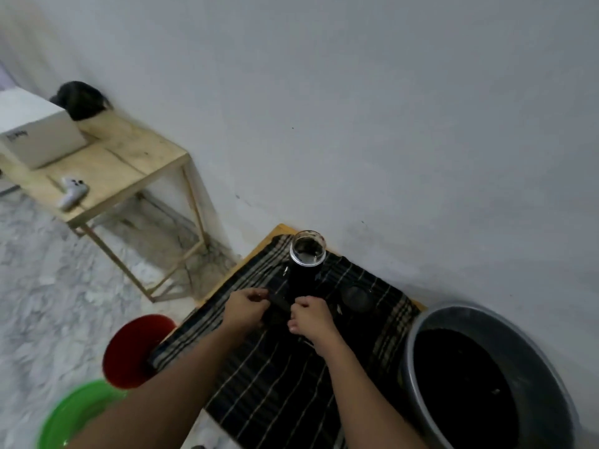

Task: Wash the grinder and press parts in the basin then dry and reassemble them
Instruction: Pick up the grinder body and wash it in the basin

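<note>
A dark striped cloth covers a low wooden board by the wall. On it stands a tall black cylinder with a clear glass top, upright. A round black lid-like part lies to its right. My left hand and my right hand both grip a small dark elongated part held between them, just in front of the cylinder. What that part is stays unclear in the blur. A large grey basin with a dark inside sits at the right.
A red basin and a green basin rest on the marble floor at the left. Farther back stands a wooden side table with a white box, a white game controller and a dark bundle. The wall runs close behind.
</note>
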Tool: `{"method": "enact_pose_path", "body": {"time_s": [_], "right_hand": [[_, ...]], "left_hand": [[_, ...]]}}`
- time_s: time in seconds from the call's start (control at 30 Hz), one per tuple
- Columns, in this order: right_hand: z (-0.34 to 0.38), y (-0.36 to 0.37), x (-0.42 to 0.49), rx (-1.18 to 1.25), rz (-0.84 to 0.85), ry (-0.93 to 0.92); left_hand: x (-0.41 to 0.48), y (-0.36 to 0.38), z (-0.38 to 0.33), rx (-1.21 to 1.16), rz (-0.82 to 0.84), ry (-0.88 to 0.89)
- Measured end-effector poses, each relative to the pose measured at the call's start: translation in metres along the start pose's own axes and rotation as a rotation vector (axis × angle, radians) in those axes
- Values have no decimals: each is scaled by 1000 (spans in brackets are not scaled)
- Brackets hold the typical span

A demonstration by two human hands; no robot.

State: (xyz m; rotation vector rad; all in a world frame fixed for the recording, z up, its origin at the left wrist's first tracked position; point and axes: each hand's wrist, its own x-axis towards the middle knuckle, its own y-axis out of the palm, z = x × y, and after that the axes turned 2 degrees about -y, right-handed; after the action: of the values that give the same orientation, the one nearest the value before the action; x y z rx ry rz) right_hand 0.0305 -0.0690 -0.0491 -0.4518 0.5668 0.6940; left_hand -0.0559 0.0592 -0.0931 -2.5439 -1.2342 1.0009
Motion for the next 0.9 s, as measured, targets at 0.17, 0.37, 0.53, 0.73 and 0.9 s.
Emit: {"method": "enact_pose_path", "body": {"time_s": [0.17,0.37,0.53,0.73,0.9], "right_hand": [[-11,39,20,34,-3,101],[-25,53,37,49,11,144],[-16,46,40,90,-64,144],[-15,22,44,102,-269,100],[-19,4,50,56,-224,-36]], "left_hand": [[47,-5,55,101,144,4],[30,-6,47,268,257,-12],[35,-4,42,358,302,-5],[33,5,1,177,152,238],[39,40,-35,238,115,610]]}}
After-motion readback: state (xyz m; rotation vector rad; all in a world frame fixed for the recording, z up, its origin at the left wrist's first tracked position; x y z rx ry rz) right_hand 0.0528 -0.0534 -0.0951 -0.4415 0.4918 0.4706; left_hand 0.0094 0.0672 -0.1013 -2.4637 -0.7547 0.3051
